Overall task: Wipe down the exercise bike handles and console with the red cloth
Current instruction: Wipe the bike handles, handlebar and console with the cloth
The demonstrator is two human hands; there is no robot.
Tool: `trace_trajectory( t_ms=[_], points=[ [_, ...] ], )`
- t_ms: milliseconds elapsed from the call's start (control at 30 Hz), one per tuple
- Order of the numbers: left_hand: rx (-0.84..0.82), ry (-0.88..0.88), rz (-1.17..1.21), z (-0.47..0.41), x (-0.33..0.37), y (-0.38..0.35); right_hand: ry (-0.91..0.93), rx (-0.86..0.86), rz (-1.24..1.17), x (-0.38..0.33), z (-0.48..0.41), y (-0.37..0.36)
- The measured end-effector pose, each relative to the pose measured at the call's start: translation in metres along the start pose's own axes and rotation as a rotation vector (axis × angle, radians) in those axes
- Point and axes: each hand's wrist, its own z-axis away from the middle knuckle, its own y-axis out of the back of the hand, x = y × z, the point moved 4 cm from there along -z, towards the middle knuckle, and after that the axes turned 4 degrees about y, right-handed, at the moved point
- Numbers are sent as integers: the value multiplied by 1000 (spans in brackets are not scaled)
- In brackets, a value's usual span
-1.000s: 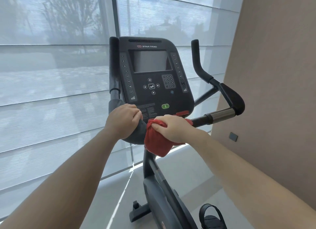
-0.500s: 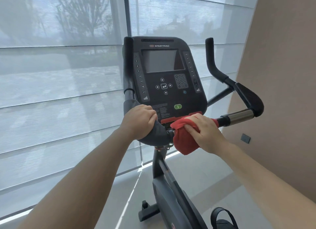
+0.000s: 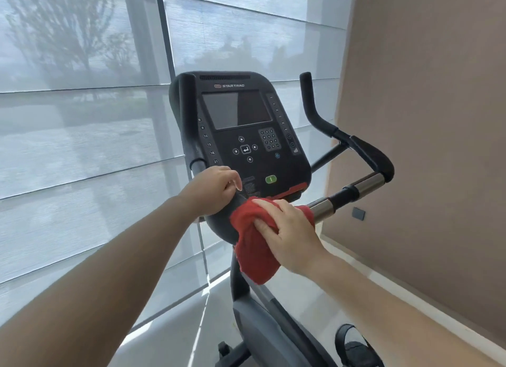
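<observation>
The black console [image 3: 241, 128] of the exercise bike faces me, its screen dark. My right hand [image 3: 287, 232] presses the red cloth [image 3: 254, 251] against the handlebar just below the console, fingers curled over the bunched cloth, whose lower end hangs down. My left hand [image 3: 213, 191] grips the dark left handle pad beside the cloth, its fingers curled. The right handle [image 3: 364, 158] with its chrome sensor section [image 3: 367, 184] stretches out to the right, bare. The left upright handle [image 3: 189, 120] rises beside the console.
A window with translucent blinds [image 3: 82, 147] fills the left and back. A tan wall [image 3: 424, 120] stands close on the right with a small dark plate [image 3: 358, 213]. The bike frame [image 3: 260, 325] and a pedal [image 3: 356, 347] lie below, on a pale floor.
My right hand with the red cloth has slid left along the bar, toward the left hand. The left hand's fingers have loosened a little. My head has moved, shifting the bike in view.
</observation>
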Motion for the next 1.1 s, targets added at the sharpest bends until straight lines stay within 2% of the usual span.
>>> trace_trajectory(
  t_ms=[67, 200, 300, 367, 500, 667, 833, 1100],
  points=[
    [-9, -17, -17, 0, -1, -2, 2, 67, 146, -6, 11, -9],
    [50, -85, -56, 1, -4, -7, -17, 67, 178, -12, 33, -10],
    [62, -103, -78, -1, -6, -8, -150, 77, 147, -12, 18, -8],
    [71, -135, -92, 0, -4, -9, -257, 114, 115, -14, 6, -9],
    [98, -157, -103, -1, -5, -12, -280, 225, 132, -32, 13, -16],
    [115, -166, -95, -3, -7, -14, -302, 165, 151, -40, 22, -14],
    [140, -159, -99, -2, -7, -15, -384, 102, 40, -34, 2, 0],
    [125, -114, -96, -1, -7, -13, -263, 90, 18, -36, 26, -3]
  ],
)
